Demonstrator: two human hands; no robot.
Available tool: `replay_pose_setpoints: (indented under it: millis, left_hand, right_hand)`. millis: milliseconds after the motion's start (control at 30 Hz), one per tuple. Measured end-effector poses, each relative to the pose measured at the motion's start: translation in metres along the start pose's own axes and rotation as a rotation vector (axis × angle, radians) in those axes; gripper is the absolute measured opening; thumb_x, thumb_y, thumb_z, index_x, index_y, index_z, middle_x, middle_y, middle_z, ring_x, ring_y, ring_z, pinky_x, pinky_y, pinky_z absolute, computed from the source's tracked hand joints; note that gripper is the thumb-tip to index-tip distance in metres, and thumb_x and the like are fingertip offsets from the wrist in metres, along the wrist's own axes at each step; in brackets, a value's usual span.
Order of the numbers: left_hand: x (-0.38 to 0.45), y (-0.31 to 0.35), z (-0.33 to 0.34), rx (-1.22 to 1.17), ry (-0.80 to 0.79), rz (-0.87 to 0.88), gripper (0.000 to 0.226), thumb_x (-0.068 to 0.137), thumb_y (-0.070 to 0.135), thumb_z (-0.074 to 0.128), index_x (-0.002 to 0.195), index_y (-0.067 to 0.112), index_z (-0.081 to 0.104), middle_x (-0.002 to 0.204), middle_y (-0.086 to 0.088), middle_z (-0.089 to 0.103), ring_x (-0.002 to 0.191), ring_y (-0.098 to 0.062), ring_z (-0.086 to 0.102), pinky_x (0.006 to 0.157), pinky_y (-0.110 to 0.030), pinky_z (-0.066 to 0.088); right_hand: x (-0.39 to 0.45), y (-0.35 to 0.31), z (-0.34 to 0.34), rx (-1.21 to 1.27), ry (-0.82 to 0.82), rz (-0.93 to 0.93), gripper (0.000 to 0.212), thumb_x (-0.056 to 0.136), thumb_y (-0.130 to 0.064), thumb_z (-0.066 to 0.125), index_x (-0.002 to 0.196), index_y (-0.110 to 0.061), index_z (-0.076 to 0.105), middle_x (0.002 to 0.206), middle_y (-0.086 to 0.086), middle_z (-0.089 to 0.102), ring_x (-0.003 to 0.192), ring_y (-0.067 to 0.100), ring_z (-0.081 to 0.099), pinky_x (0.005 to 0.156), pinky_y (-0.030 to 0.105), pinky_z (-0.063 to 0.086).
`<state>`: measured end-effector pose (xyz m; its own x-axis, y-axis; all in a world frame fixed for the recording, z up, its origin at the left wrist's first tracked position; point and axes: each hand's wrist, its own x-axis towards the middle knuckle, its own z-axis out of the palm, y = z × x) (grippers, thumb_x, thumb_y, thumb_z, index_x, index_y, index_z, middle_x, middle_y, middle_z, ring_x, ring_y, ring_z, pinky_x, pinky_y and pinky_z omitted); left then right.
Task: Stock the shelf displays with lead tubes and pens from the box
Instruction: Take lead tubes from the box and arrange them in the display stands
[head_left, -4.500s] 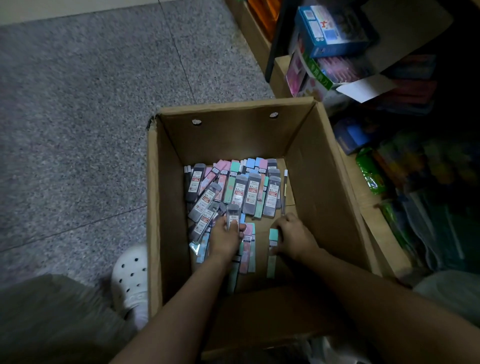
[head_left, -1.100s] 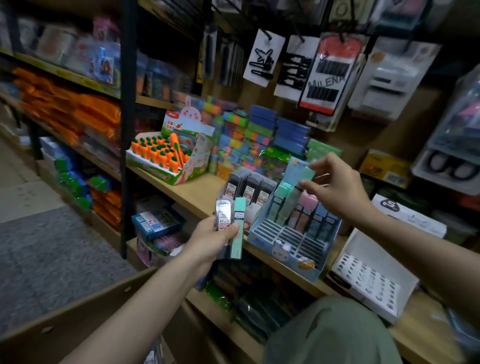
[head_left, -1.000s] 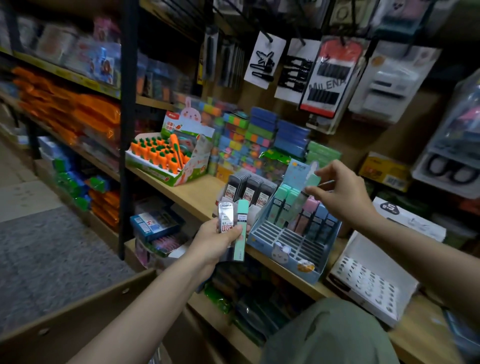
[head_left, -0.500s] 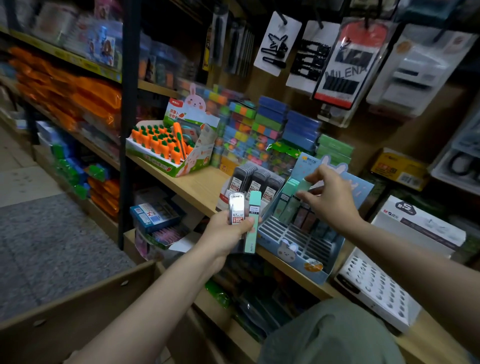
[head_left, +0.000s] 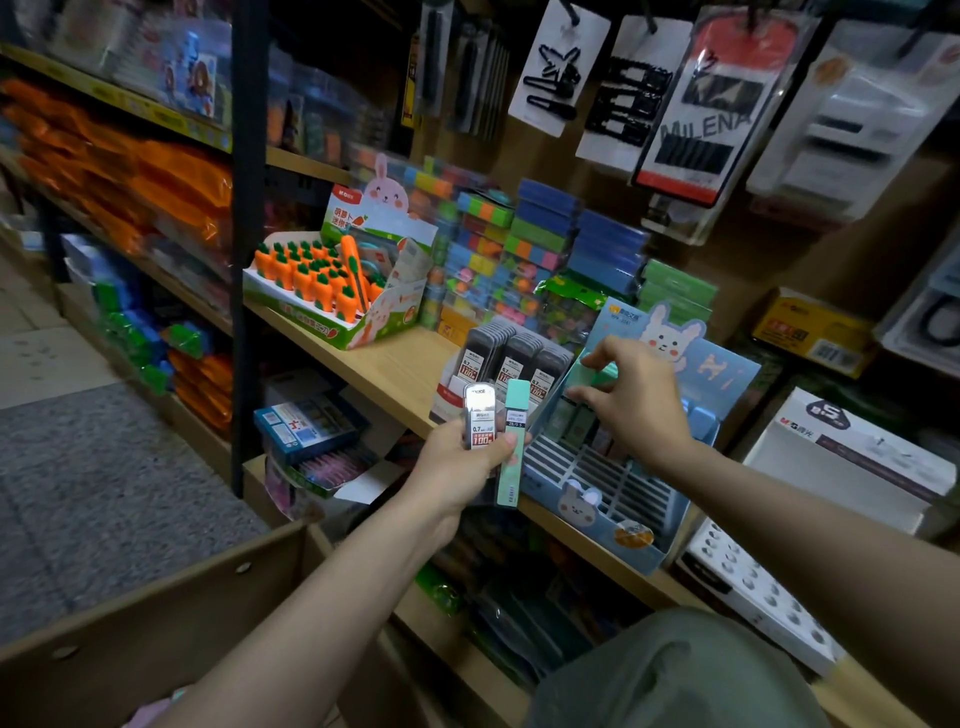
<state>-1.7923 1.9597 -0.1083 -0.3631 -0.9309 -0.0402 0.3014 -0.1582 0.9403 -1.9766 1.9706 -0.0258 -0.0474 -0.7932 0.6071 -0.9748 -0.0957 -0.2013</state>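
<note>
Head view, looking down along the shelf. Left hand grips two lead tubes upright: a dark grey tube with a red "100" label and a mint green tube, held just in front of the shelf edge. Right hand reaches into the blue rabbit display, thumb and fingers pinching a mint tube at the upper slots; whether it is seated or only partway in cannot be told, since the hand covers that row.

Progress, as a judgement: early to middle. The blue display's back row holds several pastel tubes, while its lower slotted rows show bare. A white tray of grey tubes just left of it looks well filled. Two tubes remain in hand, and the cardboard box at bottom left presumably holds more; its contents are out of sight. No pens visible in either hand.

Hard to read: frame is motion-blurred, small label text is illegible, and the white perforated display at right is cut by the right forearm. Carrot display stands well apart, further left.
</note>
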Motion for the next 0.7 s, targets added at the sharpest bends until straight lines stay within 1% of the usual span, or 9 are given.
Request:
replay_pose_setpoints:
  millis: [100, 267, 333, 400, 433, 500, 567, 600, 700]
  left_hand:
    - [0.0, 0.0, 0.002, 0.01, -0.011, 0.009, 0.021, 0.093, 0.011, 0.062, 0.112, 0.018, 0.068, 0.105, -0.001, 0.074, 0.103, -0.019, 0.067, 0.089, -0.042, 0.055]
    - [0.001, -0.006, 0.003, 0.022, -0.004, 0.047, 0.019, 0.092, 0.009, 0.063, 0.109, 0.017, 0.068, 0.106, -0.001, 0.073, 0.1, -0.015, 0.067, 0.079, -0.027, 0.055]
    - [0.001, -0.006, 0.003, 0.009, -0.013, 0.044, 0.019, 0.092, 0.01, 0.064, 0.108, 0.02, 0.068, 0.107, -0.001, 0.073, 0.101, -0.017, 0.068, 0.083, -0.032, 0.055]
    - [0.001, -0.005, 0.002, -0.002, -0.023, 0.034, 0.02, 0.092, 0.012, 0.064, 0.107, 0.023, 0.069, 0.105, -0.001, 0.074, 0.1, -0.018, 0.069, 0.086, -0.038, 0.056]
    - [0.001, -0.005, 0.002, -0.003, -0.032, 0.031, 0.019, 0.092, 0.013, 0.064, 0.106, 0.025, 0.07, 0.103, 0.0, 0.075, 0.1, -0.019, 0.069, 0.086, -0.041, 0.056]
    - [0.001, -0.005, 0.0, 0.005, -0.061, 0.035, 0.019, 0.093, 0.015, 0.064, 0.105, 0.028, 0.072, 0.102, 0.001, 0.075, 0.099, -0.019, 0.07, 0.085, -0.043, 0.057]
    - [0.0, -0.004, 0.001, 0.015, -0.097, 0.041, 0.019, 0.093, 0.016, 0.064, 0.105, 0.027, 0.072, 0.103, 0.0, 0.075, 0.099, -0.02, 0.071, 0.083, -0.042, 0.057]
    - [-0.001, -0.004, 0.001, 0.019, -0.117, 0.043, 0.018, 0.093, 0.017, 0.064, 0.105, 0.026, 0.072, 0.103, -0.001, 0.075, 0.099, -0.02, 0.071, 0.082, -0.04, 0.057]
    - [-0.004, -0.002, 0.004, 0.034, -0.16, 0.07, 0.022, 0.092, 0.018, 0.064, 0.112, 0.025, 0.067, 0.104, -0.002, 0.075, 0.098, -0.019, 0.071, 0.082, -0.04, 0.057]
  right_hand:
    - [-0.003, 0.003, 0.006, -0.024, 0.016, -0.013, 0.03, 0.074, -0.02, 0.083, 0.095, -0.012, 0.062, 0.097, 0.005, 0.062, 0.083, 0.024, 0.061, 0.076, 0.046, 0.054]
    - [-0.003, 0.003, 0.005, -0.095, 0.014, -0.04, 0.029, 0.079, -0.023, 0.079, 0.101, -0.012, 0.065, 0.101, 0.005, 0.06, 0.087, 0.024, 0.059, 0.073, 0.033, 0.046]
    - [-0.006, 0.001, 0.0, -0.04, 0.043, -0.05, 0.031, 0.083, -0.024, 0.076, 0.11, -0.013, 0.066, 0.104, 0.004, 0.057, 0.089, 0.019, 0.057, 0.076, 0.03, 0.047]
    - [-0.012, -0.006, -0.006, 0.089, 0.084, -0.024, 0.027, 0.088, -0.025, 0.07, 0.113, -0.019, 0.064, 0.1, -0.002, 0.056, 0.079, 0.009, 0.059, 0.071, 0.02, 0.048]
    - [-0.014, -0.01, -0.009, 0.169, 0.067, 0.023, 0.022, 0.09, -0.026, 0.068, 0.112, -0.022, 0.063, 0.096, -0.005, 0.058, 0.072, 0.006, 0.061, 0.064, 0.013, 0.046]
    - [-0.02, -0.022, -0.013, 0.383, -0.089, 0.171, 0.021, 0.092, -0.028, 0.065, 0.113, -0.025, 0.063, 0.091, -0.005, 0.064, 0.067, 0.005, 0.066, 0.054, 0.012, 0.049]
    - [-0.026, -0.031, -0.015, 0.548, -0.257, 0.262, 0.033, 0.09, -0.028, 0.068, 0.122, -0.023, 0.06, 0.093, 0.001, 0.067, 0.073, 0.014, 0.07, 0.061, 0.022, 0.058]
    - [-0.028, -0.034, -0.016, 0.559, -0.3, 0.254, 0.038, 0.088, -0.027, 0.069, 0.124, -0.022, 0.058, 0.094, 0.002, 0.067, 0.075, 0.017, 0.071, 0.065, 0.027, 0.06]
    - [-0.032, -0.041, -0.02, 0.548, -0.319, 0.212, 0.037, 0.084, -0.018, 0.074, 0.118, -0.018, 0.059, 0.087, 0.005, 0.067, 0.069, 0.014, 0.07, 0.063, 0.023, 0.057]
